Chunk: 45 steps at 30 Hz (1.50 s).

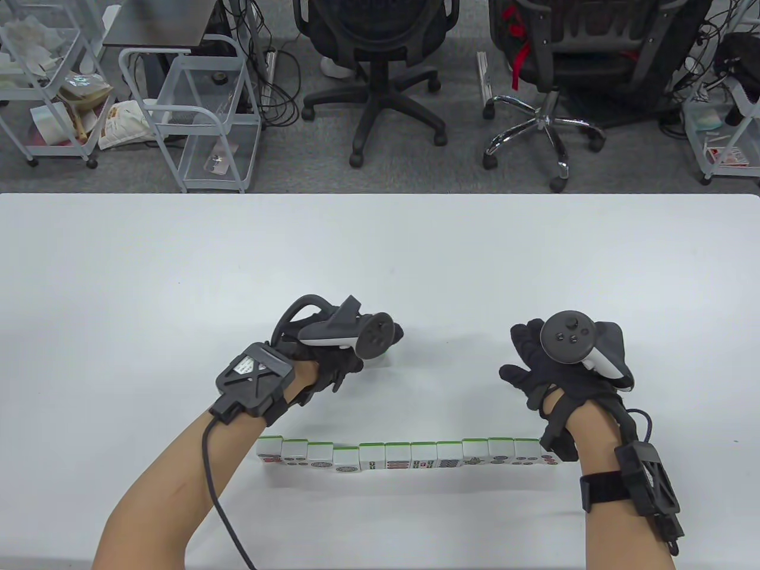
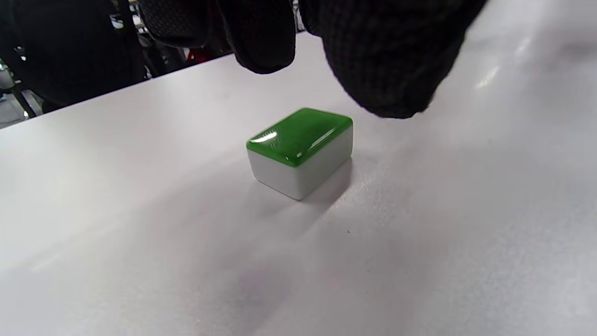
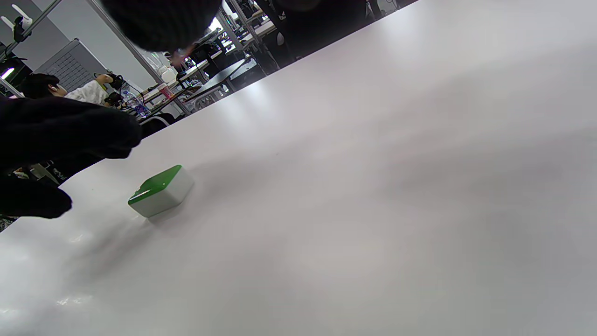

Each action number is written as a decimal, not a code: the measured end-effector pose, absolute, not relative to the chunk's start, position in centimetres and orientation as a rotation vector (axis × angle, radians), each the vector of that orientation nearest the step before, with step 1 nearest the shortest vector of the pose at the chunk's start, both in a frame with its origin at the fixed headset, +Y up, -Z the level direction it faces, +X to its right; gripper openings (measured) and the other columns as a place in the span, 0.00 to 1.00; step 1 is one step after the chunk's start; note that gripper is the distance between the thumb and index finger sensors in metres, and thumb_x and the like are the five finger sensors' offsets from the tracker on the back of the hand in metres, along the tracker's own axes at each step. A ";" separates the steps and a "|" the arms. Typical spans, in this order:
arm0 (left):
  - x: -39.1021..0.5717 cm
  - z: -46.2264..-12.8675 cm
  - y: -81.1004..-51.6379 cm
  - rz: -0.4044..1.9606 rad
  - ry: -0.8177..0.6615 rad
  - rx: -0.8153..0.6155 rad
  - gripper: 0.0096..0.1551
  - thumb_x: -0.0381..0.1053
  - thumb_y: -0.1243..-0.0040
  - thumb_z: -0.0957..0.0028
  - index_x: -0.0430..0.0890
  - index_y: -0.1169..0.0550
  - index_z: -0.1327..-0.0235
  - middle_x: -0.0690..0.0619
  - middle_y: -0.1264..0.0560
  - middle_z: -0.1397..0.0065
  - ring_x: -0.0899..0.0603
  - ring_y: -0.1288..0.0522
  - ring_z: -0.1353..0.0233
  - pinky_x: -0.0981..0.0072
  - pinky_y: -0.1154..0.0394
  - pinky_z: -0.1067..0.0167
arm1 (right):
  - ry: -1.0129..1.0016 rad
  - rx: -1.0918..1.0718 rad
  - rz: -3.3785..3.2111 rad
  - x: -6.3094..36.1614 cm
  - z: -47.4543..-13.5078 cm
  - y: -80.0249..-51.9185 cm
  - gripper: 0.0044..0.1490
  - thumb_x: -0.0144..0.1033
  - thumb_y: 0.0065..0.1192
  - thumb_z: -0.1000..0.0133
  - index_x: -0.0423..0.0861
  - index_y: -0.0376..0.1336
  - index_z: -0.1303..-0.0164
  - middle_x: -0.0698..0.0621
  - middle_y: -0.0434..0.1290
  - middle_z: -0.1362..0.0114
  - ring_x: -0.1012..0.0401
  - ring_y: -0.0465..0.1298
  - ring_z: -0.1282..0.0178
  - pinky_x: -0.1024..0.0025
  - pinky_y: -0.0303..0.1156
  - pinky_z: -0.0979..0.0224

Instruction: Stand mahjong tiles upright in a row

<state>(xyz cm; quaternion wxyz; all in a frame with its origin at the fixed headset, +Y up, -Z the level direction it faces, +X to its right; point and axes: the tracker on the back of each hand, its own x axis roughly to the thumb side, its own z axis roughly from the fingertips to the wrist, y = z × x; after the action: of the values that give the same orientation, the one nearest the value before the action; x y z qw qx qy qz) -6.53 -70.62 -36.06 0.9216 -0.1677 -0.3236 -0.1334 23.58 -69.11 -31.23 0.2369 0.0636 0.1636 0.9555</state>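
1 loose tile [image 2: 300, 151] is what the next move turns on: it lies flat on the white table [image 1: 178, 285], green back up, face down, and it sits right under the fingertips [image 2: 261, 42] of my left hand [image 1: 332, 356]. In the left wrist view my gloved fingers hang just above it with a clear gap of table showing between, so I am not touching it; the fingers are spread loosely rather than pinched, and they hold nothing. From the table view the tile is almost hidden behind the tracker on that hand, with only a sliver of green showing at its far edge. My right hand [image 1: 558, 368] is well apart from it, off to the right, fingers splayed open over bare table and empty; in its wrist view the same tile [image 3: 161, 191] shows small and off to the side. So the left hand is plainly the nearer 1. The row of tiles [image 1: 409, 456] stands upright along the near side of the table, between my 2 wrists, about 11 or 12 in a slightly uneven line with painted faces toward me. I judge that I need to drop my fingers onto the tile's 2 longer sides, lift, tip it onto an edge, and bring it back toward me to 1 end of the row.
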 end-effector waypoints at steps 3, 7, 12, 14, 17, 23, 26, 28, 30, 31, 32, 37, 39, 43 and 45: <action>-5.2 -36.6 -72.5 -0.367 -0.673 -0.403 0.52 0.50 0.29 0.68 0.76 0.46 0.38 0.75 0.51 0.20 0.45 0.40 0.15 0.47 0.35 0.25 | 0.444 0.180 2.617 23.6 -31.3 -69.0 0.52 0.53 0.60 0.57 0.41 0.46 0.28 0.36 0.41 0.21 0.27 0.48 0.26 0.29 0.54 0.33; -5.0 -37.3 -73.7 -0.411 -0.660 -0.424 0.50 0.48 0.29 0.67 0.77 0.45 0.39 0.75 0.52 0.19 0.41 0.42 0.14 0.43 0.35 0.24 | 0.443 0.179 2.616 23.7 -31.3 -69.0 0.52 0.53 0.60 0.57 0.42 0.46 0.28 0.37 0.41 0.21 0.27 0.48 0.26 0.29 0.54 0.33; -5.2 -37.7 -74.9 -0.452 -0.654 -0.417 0.50 0.48 0.29 0.67 0.76 0.44 0.39 0.73 0.50 0.20 0.48 0.29 0.21 0.51 0.27 0.29 | 0.448 0.177 2.618 23.7 -31.3 -68.9 0.52 0.53 0.60 0.57 0.42 0.46 0.28 0.37 0.41 0.21 0.27 0.48 0.26 0.29 0.54 0.33; -5.1 -37.8 -74.9 -0.494 -0.655 -0.375 0.51 0.50 0.28 0.69 0.76 0.44 0.39 0.73 0.46 0.21 0.51 0.25 0.25 0.57 0.24 0.32 | 0.447 0.176 2.618 23.7 -31.3 -68.9 0.52 0.53 0.60 0.57 0.42 0.47 0.28 0.37 0.41 0.21 0.28 0.48 0.25 0.29 0.55 0.33; -5.1 -37.8 -74.8 -0.506 -0.648 -0.344 0.51 0.56 0.28 0.74 0.75 0.42 0.39 0.73 0.40 0.23 0.53 0.20 0.31 0.60 0.21 0.35 | 0.453 0.174 2.621 23.7 -31.3 -69.0 0.52 0.53 0.60 0.57 0.42 0.46 0.28 0.37 0.41 0.21 0.28 0.48 0.25 0.29 0.55 0.33; -7.7 -37.8 -73.5 -0.400 -0.561 -0.438 0.49 0.60 0.45 0.75 0.61 0.45 0.33 0.58 0.36 0.25 0.52 0.18 0.33 0.58 0.21 0.35 | 0.469 0.176 2.621 23.6 -31.3 -69.1 0.52 0.53 0.60 0.57 0.42 0.46 0.28 0.37 0.41 0.21 0.27 0.48 0.26 0.29 0.55 0.33; -10.5 -37.3 -71.7 -0.285 -0.519 -0.486 0.49 0.59 0.48 0.74 0.59 0.46 0.33 0.56 0.36 0.24 0.49 0.19 0.32 0.56 0.22 0.35 | 0.473 0.178 2.625 23.5 -31.3 -69.1 0.52 0.53 0.60 0.57 0.41 0.46 0.28 0.37 0.41 0.21 0.27 0.48 0.26 0.29 0.55 0.33; -12.6 -36.9 -70.8 -0.213 -0.498 -0.512 0.49 0.58 0.47 0.74 0.58 0.45 0.32 0.55 0.35 0.24 0.48 0.18 0.33 0.55 0.21 0.35 | 0.478 0.179 2.624 23.4 -31.3 -69.2 0.52 0.53 0.60 0.57 0.42 0.46 0.28 0.37 0.41 0.21 0.27 0.48 0.26 0.29 0.55 0.33; -14.9 -36.4 -70.0 -0.165 -0.468 -0.563 0.48 0.57 0.46 0.74 0.57 0.44 0.32 0.54 0.34 0.24 0.49 0.17 0.36 0.55 0.20 0.37 | 0.481 0.182 2.624 23.3 -31.2 -69.1 0.52 0.53 0.60 0.57 0.42 0.46 0.28 0.37 0.41 0.21 0.27 0.48 0.26 0.29 0.55 0.33; -16.4 -36.0 -69.6 -0.149 -0.453 -0.582 0.48 0.57 0.45 0.73 0.57 0.43 0.32 0.53 0.34 0.24 0.50 0.16 0.37 0.55 0.20 0.38 | 0.479 0.183 2.626 23.3 -31.2 -69.1 0.52 0.53 0.60 0.57 0.42 0.46 0.28 0.37 0.41 0.21 0.27 0.48 0.26 0.29 0.55 0.33; -17.6 -35.7 -69.3 -0.141 -0.439 -0.592 0.48 0.57 0.45 0.73 0.57 0.43 0.33 0.51 0.33 0.24 0.50 0.15 0.39 0.56 0.19 0.38 | 0.478 0.183 2.626 23.3 -31.2 -69.1 0.52 0.53 0.60 0.57 0.41 0.46 0.28 0.37 0.41 0.21 0.27 0.48 0.26 0.29 0.55 0.33; -22.6 -33.2 -69.7 -0.174 -0.365 -0.727 0.47 0.57 0.44 0.73 0.55 0.41 0.33 0.51 0.32 0.25 0.50 0.14 0.41 0.55 0.19 0.39 | 0.481 0.184 2.626 23.3 -31.2 -69.2 0.52 0.53 0.60 0.57 0.41 0.46 0.28 0.37 0.41 0.21 0.27 0.48 0.26 0.29 0.55 0.33; -24.2 -31.6 -70.9 -0.194 -0.345 -0.828 0.47 0.57 0.44 0.73 0.55 0.40 0.33 0.50 0.31 0.25 0.50 0.14 0.41 0.56 0.19 0.39 | 0.486 0.184 2.625 23.2 -31.2 -69.2 0.52 0.53 0.60 0.57 0.42 0.46 0.28 0.37 0.41 0.21 0.27 0.48 0.26 0.29 0.55 0.33; -25.2 -29.3 -72.7 -0.188 -0.363 -0.890 0.47 0.57 0.43 0.73 0.54 0.40 0.33 0.50 0.31 0.26 0.50 0.13 0.41 0.56 0.18 0.39 | 0.500 0.189 2.631 22.9 -31.1 -69.4 0.52 0.53 0.60 0.57 0.41 0.46 0.28 0.37 0.41 0.21 0.27 0.48 0.26 0.29 0.54 0.33; -25.3 -28.4 -73.0 -0.174 -0.386 -0.880 0.47 0.58 0.43 0.73 0.55 0.40 0.33 0.52 0.31 0.26 0.50 0.13 0.41 0.57 0.18 0.39 | 0.505 0.193 2.632 22.8 -31.1 -69.4 0.52 0.53 0.60 0.57 0.42 0.46 0.28 0.37 0.41 0.21 0.27 0.48 0.26 0.29 0.54 0.33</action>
<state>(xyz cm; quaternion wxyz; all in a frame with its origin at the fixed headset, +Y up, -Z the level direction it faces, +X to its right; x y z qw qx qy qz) -25.29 -73.02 -28.36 0.8832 -0.4226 -0.1855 -0.0836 22.79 -69.38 -31.09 0.2253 0.0698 0.1830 0.9544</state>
